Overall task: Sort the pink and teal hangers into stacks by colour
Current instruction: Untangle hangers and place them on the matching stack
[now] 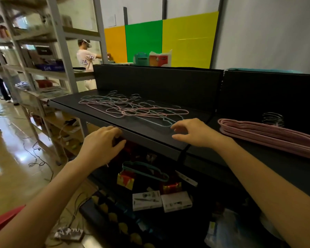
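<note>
Black and matte, the counter (pixel 150 133) carries a tangled heap of thin pink and teal hangers (pixel 132 109), wire hooks interlocked. A neat pink stack (pixel 268 134) lies well apart to your right; a few teal hangers (pixel 145 170) sit on the shelf below. Your right hand (pixel 195 133) hovers with fingers spread and empty, just beside the nearest teal hanger (pixel 161 122). Your left hand (pixel 100 145) curls loosely at the counter's front edge, holding nothing. Pull one and its hook may drag neighbours over the edge.
</note>
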